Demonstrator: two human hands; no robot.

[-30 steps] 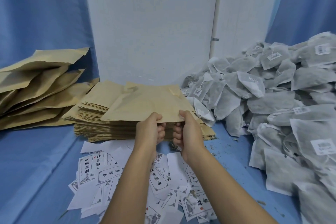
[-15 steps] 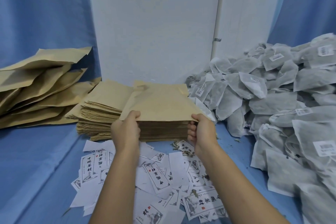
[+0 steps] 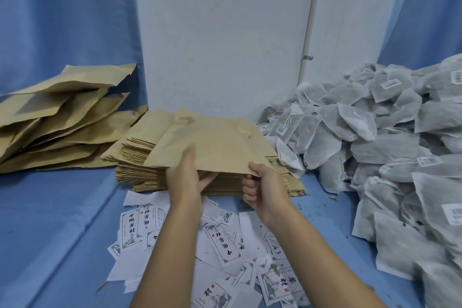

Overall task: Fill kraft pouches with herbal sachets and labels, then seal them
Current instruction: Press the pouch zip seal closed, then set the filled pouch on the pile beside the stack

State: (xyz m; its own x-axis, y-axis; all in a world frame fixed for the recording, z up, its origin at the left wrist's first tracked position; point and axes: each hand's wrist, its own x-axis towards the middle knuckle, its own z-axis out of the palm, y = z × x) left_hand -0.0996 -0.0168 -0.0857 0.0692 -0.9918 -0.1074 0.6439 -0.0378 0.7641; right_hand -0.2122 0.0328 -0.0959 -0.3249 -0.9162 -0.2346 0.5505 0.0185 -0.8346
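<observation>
A flat kraft pouch (image 3: pixel 215 150) is lifted off the top of a stack of empty kraft pouches (image 3: pixel 140 157) at the centre. My left hand (image 3: pixel 186 180) grips its near edge, thumb on top and fingers underneath. My right hand (image 3: pixel 262 186) pinches the pouch's near right corner, with the other fingers curled below. White printed labels (image 3: pixel 222 245) lie scattered on the blue surface under my forearms. A large heap of grey herbal sachets (image 3: pixel 390 147) fills the right side.
A loose pile of bulging kraft pouches (image 3: pixel 57 120) lies at the left against the blue curtain. A white panel (image 3: pixel 225 32) stands behind the stack. Bare blue surface (image 3: pixel 55 220) stretches along the front left.
My hands moved closer together along the pouch's near edge. The left hand shifted right and now has fingers under the pouch, whose near edge has risen off the stack.
</observation>
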